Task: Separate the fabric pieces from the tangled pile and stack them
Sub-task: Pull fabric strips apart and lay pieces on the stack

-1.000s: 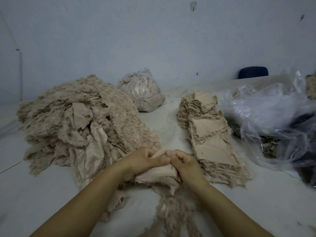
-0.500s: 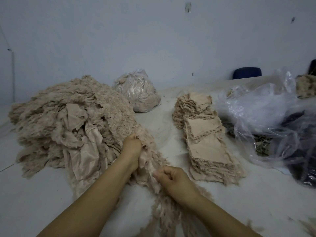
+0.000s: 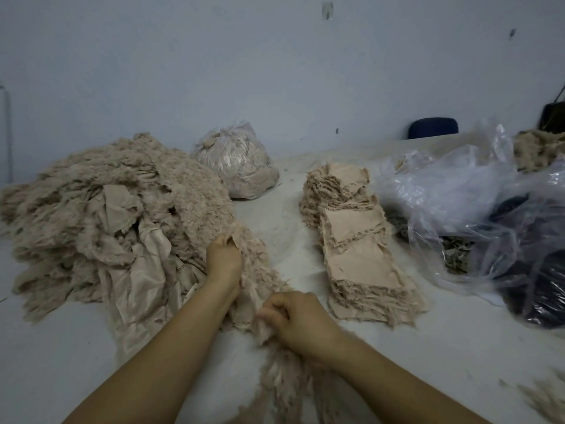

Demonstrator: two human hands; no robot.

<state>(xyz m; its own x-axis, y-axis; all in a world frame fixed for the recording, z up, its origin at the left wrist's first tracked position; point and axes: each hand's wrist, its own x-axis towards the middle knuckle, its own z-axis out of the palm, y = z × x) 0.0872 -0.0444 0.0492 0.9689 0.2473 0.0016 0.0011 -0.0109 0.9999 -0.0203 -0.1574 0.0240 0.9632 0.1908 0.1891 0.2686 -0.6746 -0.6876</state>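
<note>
A big tangled pile of beige frayed fabric covers the left of the table. A long fringed strip trails from it toward me. My left hand grips the strip's far part at the pile's edge. My right hand grips the near part, fingers curled around the fabric, with loose fringe hanging below it. To the right lies a row of neat stacks of square beige pieces.
A tied clear bag of beige scraps stands at the back. Crumpled clear plastic bags with dark contents fill the right side. More beige fluff sits at far right. A blue chair back shows behind the table.
My hands, together on one piece a second ago, have parted: the left reached out to the pile's edge, the right pulled back toward me, stretching the strip between them.
</note>
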